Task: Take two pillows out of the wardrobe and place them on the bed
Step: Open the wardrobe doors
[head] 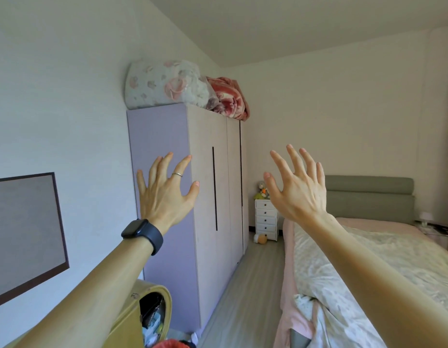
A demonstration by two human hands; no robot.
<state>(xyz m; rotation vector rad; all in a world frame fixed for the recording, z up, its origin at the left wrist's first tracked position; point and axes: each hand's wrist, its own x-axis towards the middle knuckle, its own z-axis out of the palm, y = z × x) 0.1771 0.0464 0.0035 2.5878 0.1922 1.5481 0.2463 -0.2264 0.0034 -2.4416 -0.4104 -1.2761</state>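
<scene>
Both hands, left hand point(165, 194) and right hand point(297, 190), are reaching forward with fingers point(294, 156) spread, holding nothing. Wardrobe point(213, 177) is standing shut; pillows unseen, presumably inside. Advisable: pulling one door fully open first. Bed point(394, 259) is lying right.

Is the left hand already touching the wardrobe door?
Cannot tell. In the head view the left hand overlaps the wardrobe, but one view cannot show depth.

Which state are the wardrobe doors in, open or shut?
Shut: the wardrobe doors lie flush, showing only thin dark seams, with no interior visible.
</scene>
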